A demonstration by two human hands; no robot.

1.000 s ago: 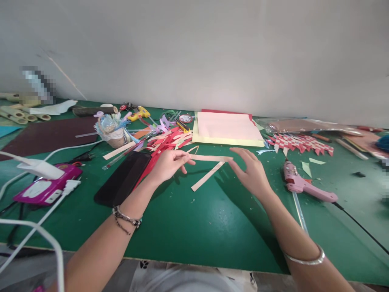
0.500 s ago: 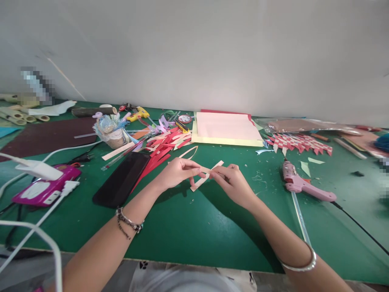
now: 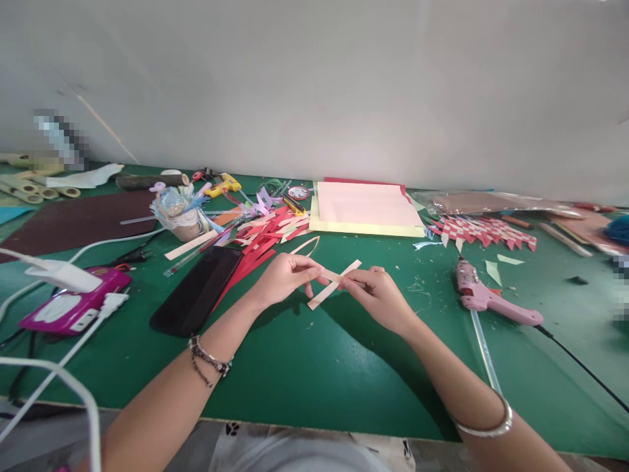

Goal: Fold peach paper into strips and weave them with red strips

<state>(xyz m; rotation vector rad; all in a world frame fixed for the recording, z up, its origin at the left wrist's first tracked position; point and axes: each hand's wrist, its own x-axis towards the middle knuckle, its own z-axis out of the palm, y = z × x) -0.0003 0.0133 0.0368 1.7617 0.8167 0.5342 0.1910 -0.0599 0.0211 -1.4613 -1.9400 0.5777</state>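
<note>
— Both hands meet over the green table (image 3: 314, 367). What do they hold?

— Left hand (image 3: 282, 278) and right hand (image 3: 376, 295) each pinch, fingers closed, a thin pale pink paper strip (image 3: 328, 275), lifted just above a second such strip (image 3: 334, 285) lying crossed beneath.

— How would it handle?

— Probably very light, floppy and easily creased; pinching near each end, as now, looks best.

— Anything nearby?

— A pink glue gun (image 3: 484, 295) to the right, a black phone (image 3: 196, 288) to the left, red paper strips (image 3: 265, 236) behind.
</note>
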